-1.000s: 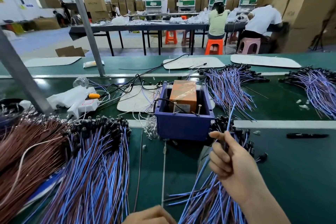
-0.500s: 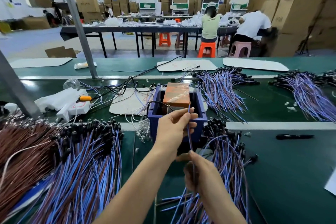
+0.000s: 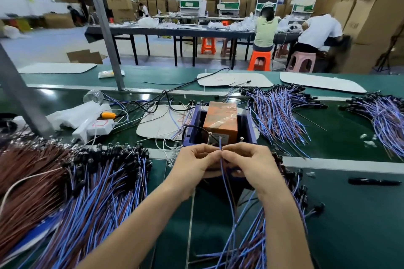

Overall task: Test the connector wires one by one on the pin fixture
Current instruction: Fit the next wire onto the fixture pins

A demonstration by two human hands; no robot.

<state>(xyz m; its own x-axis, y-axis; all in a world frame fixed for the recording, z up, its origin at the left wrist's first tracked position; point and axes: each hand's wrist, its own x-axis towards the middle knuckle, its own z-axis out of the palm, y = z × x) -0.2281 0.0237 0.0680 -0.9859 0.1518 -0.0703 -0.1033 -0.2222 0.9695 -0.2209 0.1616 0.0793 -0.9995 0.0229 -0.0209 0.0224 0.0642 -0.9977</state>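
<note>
Many blue and brown wires point(image 3: 91, 203) lie heaped to our left on the green worktop point(image 3: 349, 214). Past them, our left hand point(image 3: 196, 164) and right hand point(image 3: 247, 164) meet. Both sets of fingers are curled and pinch one blue connector wire point(image 3: 227, 192). Its tip stands upright just before the pin fixture point(image 3: 251, 129). Farther bundles point(image 3: 277, 113) fan out beyond.
</note>
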